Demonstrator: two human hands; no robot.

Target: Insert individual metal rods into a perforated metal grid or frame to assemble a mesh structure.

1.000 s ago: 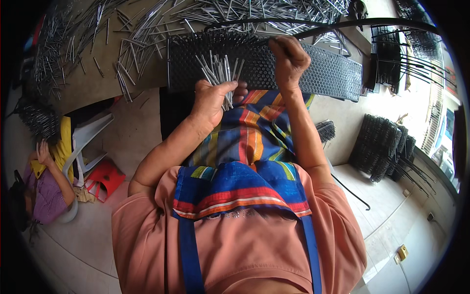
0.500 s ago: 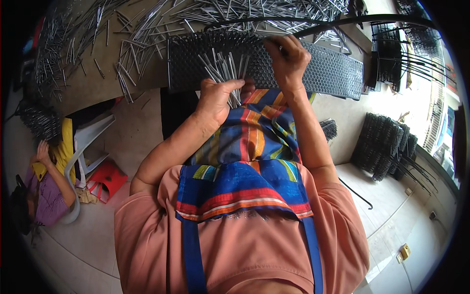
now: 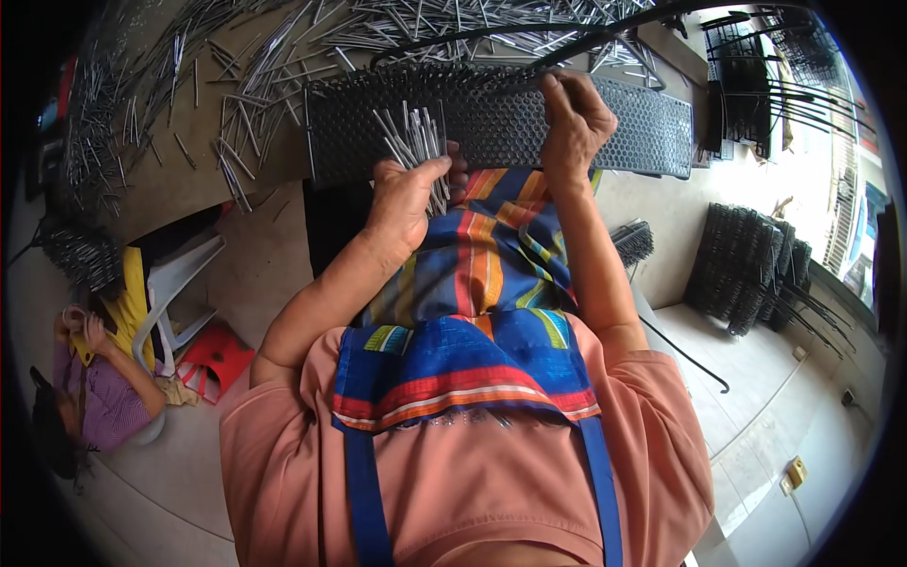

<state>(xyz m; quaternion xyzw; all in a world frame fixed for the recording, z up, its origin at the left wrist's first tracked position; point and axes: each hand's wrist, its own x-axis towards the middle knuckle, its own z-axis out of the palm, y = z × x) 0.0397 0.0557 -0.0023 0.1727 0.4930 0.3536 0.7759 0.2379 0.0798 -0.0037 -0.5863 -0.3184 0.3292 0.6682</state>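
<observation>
- before the striped apron [image 3: 468,364]: a bundle of thin metal rods [image 3: 413,140], gripped in the left hand [image 3: 404,197], fingers closed around it.
- just behind: a black honeycomb panel [image 3: 510,123].
- over it: the right hand [image 3: 578,128], fingertips close together; cannot tell whether they pinch anything.
- farther off: loose rods [image 3: 453,21] on a table [image 3: 276,156].

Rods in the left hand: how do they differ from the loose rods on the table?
Support: the held rods are clasped in the left hand; the loose rods lie on the table.
Number: the held rods form a small bundle; the loose rods are far more numerous.
Direction: the held rods fan slightly, pointing roughly one way; the loose rods criss-cross at many angles.
Both are thin, straight and silvery-grey.
</observation>
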